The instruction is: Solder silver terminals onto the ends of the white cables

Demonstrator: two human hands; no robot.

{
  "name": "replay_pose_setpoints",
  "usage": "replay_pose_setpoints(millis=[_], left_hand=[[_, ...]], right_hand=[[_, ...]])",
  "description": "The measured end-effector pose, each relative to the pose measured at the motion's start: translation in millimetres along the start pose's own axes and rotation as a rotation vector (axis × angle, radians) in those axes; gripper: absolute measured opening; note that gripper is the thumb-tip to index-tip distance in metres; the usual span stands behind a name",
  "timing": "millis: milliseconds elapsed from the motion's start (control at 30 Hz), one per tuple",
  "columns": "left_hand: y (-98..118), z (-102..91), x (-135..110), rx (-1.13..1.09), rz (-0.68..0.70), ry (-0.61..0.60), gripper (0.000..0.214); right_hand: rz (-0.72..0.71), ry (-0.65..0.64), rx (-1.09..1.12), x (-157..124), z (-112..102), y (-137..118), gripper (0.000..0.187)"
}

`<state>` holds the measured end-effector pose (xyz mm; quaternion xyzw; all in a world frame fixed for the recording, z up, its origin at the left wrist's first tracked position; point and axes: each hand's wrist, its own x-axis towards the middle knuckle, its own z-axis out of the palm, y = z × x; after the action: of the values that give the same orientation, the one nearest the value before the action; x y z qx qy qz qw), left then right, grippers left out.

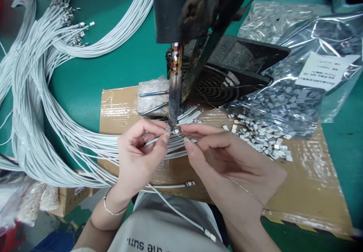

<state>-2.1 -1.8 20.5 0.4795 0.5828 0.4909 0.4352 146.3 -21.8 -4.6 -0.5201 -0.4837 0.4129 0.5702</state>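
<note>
My left hand (144, 150) pinches a white cable (151, 141) close to its end, thumb and forefinger together right beside the soldering iron's tip. The soldering iron (175, 89) points straight down from above, its dark tip just over the cable end. Beside that tip sits a small metal connector (177, 131). My right hand (227, 161) comes in from the other side, forefinger and thumb closed in around the connector's right end; what they grip is partly hidden. More white cables (172, 154) lie beneath both hands.
Large bundles of white cables (31, 104) fill the left. Loose metal connectors (265, 138) are heaped on the cardboard (306, 184) at right, before a clear bag of them (295, 104). A black fan (221, 85) stands behind the iron. Finished-looking ends (209, 234) hang near my lap.
</note>
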Motion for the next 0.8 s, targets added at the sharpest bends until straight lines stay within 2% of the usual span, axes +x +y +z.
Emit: replay_pose_setpoints(millis=[467, 800], left_hand=[[-0.7, -1.4, 1.3, 0.019, 0.039, -0.002, 0.017], [-4.4, -4.3, -1.0, 0.009, -0.010, -0.017, 0.013]], right_hand=[[0.000, 0.000, 0.040, -0.5, 2.0, -0.4, 0.022], [0.005, -0.037, 0.062, -2.9, 1.4, 2.2, 0.021]])
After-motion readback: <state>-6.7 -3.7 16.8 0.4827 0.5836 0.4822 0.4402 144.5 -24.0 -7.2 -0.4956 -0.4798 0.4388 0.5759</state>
